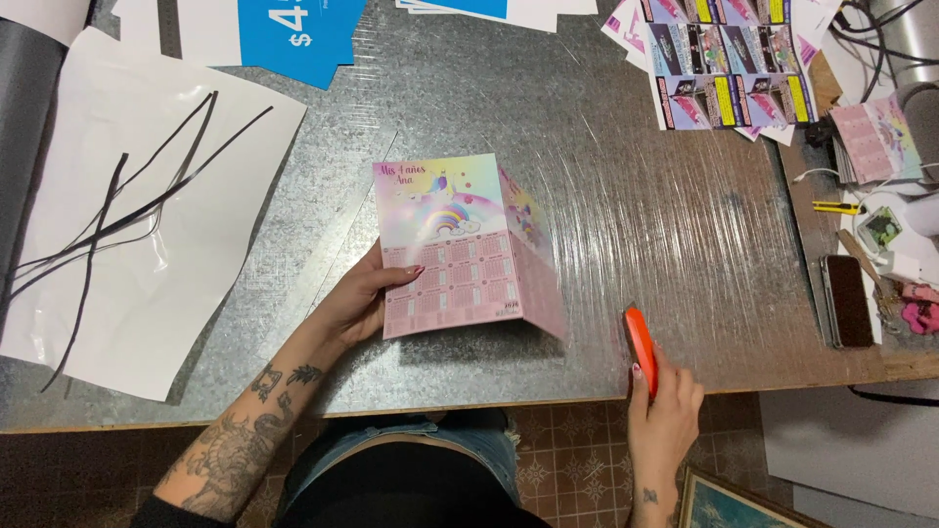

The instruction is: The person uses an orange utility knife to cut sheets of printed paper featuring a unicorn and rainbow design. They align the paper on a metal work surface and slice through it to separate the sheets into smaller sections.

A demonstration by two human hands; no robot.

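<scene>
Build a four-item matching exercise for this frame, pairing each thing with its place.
Things:
1. pink folded calendar card
2. orange tool
3. black strips
4. dark phone

Places:
A. on the white sheet at far left
B. held in the right hand
C. steadied by the left hand at the table's middle
D. near the table's right edge

Pairs: 1-C, 2-B, 3-A, 4-D

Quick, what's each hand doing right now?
Left hand: closed on the folded pink calendar card, holding its left edge.
Right hand: closed on an orange tool.
</scene>
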